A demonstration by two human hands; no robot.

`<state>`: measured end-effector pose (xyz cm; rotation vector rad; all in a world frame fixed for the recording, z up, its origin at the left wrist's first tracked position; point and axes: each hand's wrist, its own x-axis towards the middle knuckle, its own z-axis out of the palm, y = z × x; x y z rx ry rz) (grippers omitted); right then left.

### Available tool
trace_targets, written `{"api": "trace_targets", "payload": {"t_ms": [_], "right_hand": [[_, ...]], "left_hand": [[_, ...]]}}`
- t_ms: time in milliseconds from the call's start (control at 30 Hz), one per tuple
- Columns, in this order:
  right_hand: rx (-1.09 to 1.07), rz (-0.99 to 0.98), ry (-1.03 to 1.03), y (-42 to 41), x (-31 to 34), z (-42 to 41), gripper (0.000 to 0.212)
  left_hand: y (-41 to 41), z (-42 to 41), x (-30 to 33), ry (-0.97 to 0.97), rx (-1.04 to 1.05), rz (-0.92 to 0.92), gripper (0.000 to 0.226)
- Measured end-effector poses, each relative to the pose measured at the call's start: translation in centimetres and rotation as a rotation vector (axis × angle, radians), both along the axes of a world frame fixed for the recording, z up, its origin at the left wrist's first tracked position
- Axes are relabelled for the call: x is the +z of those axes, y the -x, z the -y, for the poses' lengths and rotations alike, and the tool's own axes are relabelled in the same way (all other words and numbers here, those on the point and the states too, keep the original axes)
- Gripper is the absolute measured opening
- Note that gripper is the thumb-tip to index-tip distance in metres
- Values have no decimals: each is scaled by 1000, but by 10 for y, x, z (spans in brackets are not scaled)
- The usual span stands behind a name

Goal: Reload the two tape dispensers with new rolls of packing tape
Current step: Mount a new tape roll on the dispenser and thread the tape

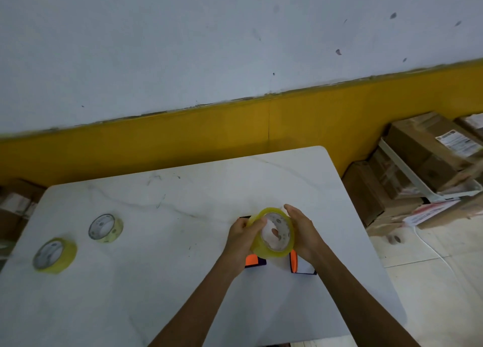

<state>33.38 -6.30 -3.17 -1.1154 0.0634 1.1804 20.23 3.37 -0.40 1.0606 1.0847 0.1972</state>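
Tape roll (273, 233), translucent yellow with a printed white core, sits raised above the white table (167, 242) between our hands, left hand (241, 238) curled round its side and right hand (303, 235) cupping the other, its open core tilted toward us, axis slanting up and left.

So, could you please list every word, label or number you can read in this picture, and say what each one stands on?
None can be read.
Tape roll in the hands: print on the inner core, blurred.
Near roll and far roll on the table: marks on the cores, too small.
Shipping label on a cardboard box: lines of print, blurred.
Red-and-white packet on the floor: lettering unreadable.
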Motion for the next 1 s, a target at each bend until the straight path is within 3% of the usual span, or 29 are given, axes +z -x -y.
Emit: {"api": "trace_targets", "payload": {"t_ms": [167,267,433,600,700,767,900,1000], "right_hand": [[110,230,256,-5,-1,-9,40],[127,239,342,-10,-7,-14,51],[20,179,362,-16,-18,-20,20],[-23,145,338,-12,-23,-32,8],[120,9,340,-18,-32,-32,25],[201,-74,319,-21,-36,-34,20],[280,-151,314,-28,-43,-41,26],[290,-104,318,-31,-50,-47,22]], "left_hand": [[-8,18,8,-270,-52,-75,34],[-15,37,4,-347,-64,-78,35],[-18,55,-5,-401,-90,-46,47],[-15,47,-7,-325,-79,-35,37],[-8,38,-8,-172,-100,-4,16],[-1,28,-10,-151,-69,17,13],[26,-1,-29,-392,45,-226,11],[46,-7,-54,-409,-132,-389,19]]}}
